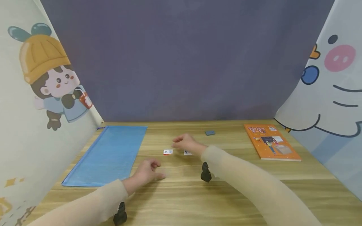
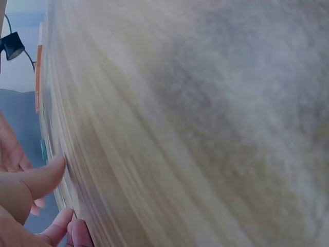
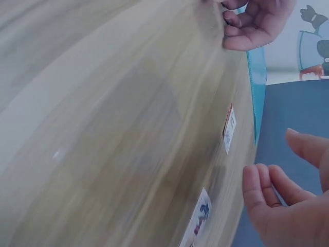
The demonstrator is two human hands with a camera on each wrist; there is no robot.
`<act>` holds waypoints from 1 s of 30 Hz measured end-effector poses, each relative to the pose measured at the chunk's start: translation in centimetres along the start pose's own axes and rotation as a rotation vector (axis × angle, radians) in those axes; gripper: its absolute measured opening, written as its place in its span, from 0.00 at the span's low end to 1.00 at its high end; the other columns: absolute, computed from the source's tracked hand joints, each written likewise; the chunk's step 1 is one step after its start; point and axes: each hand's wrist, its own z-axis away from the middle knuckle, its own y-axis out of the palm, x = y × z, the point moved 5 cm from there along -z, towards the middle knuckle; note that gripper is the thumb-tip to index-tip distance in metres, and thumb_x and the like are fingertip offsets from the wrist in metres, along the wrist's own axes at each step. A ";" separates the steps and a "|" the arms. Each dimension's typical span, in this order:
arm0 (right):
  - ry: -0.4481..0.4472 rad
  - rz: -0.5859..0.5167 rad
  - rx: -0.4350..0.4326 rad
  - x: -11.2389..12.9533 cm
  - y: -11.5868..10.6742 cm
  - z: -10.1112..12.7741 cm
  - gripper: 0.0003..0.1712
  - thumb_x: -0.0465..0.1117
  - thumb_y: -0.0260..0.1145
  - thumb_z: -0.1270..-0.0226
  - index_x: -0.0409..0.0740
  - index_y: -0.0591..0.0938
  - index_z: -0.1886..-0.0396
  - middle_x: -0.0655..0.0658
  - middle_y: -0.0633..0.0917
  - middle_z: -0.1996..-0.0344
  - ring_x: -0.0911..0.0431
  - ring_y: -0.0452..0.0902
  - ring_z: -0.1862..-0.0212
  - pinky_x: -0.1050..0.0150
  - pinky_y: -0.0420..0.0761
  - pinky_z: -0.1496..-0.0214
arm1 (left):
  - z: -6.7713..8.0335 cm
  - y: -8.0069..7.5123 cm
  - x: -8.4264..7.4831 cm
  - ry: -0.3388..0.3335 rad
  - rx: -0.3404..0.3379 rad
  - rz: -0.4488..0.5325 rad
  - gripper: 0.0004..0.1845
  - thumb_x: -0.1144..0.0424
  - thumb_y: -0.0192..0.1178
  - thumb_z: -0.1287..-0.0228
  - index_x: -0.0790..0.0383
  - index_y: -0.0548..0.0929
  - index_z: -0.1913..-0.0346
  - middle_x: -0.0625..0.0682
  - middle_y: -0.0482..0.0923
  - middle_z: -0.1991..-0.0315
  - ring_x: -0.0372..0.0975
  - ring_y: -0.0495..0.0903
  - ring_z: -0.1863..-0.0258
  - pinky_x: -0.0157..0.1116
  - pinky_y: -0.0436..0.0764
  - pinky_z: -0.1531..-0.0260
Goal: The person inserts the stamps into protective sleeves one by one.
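Right hand (image 1: 185,143) held just above light wooden table (image 1: 181,194), fingers relaxed and apart, nothing gripped. Small white card with blue print (image 1: 187,153) lying flat just under it; small white card with red edge (image 1: 168,152) just beside, to left. Left hand (image 1: 148,172) lowered near table, fingers loosely curled, nothing held. Blue mesh zip pouch (image 1: 108,155) at left; orange book (image 1: 270,141) at right; small grey-blue eraser (image 1: 210,133) beyond.

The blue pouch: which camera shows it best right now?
The head view: the blue pouch lies flat on the table, whole, left of the left hand. The right wrist view shows only a thin edge of it beyond the table. The left wrist view shows none of it.
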 end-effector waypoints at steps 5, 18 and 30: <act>0.016 0.052 -0.020 0.1 1.1 -0.6 0.23 0.42 0.67 0.49 0.36 0.77 0.54 0.42 0.80 0.60 0.49 0.78 0.62 0.59 0.78 0.59 | 0.1 -0.1 -0.2 0.006 -0.020 -0.046 0.21 0.61 0.73 0.67 0.61 0.77 0.65 0.50 0.72 0.68 0.39 0.69 0.69 0.34 0.72 0.71; 0.000 0.278 -0.082 -0.1 3.1 -1.6 0.19 0.41 0.76 0.65 0.40 0.81 0.69 0.49 0.80 0.72 0.58 0.72 0.67 0.69 0.74 0.64 | 0.4 -0.3 -0.6 -0.016 -0.006 -0.091 0.17 0.62 0.73 0.66 0.58 0.76 0.71 0.48 0.74 0.69 0.39 0.71 0.68 0.38 0.73 0.67; -0.073 0.370 -0.064 0.8 3.6 -1.3 0.12 0.37 0.75 0.64 0.41 0.80 0.79 0.51 0.77 0.79 0.58 0.69 0.73 0.69 0.70 0.67 | 0.6 -0.2 -1.3 -0.055 0.008 -0.045 0.18 0.67 0.73 0.66 0.61 0.74 0.72 0.50 0.72 0.75 0.38 0.68 0.76 0.32 0.69 0.76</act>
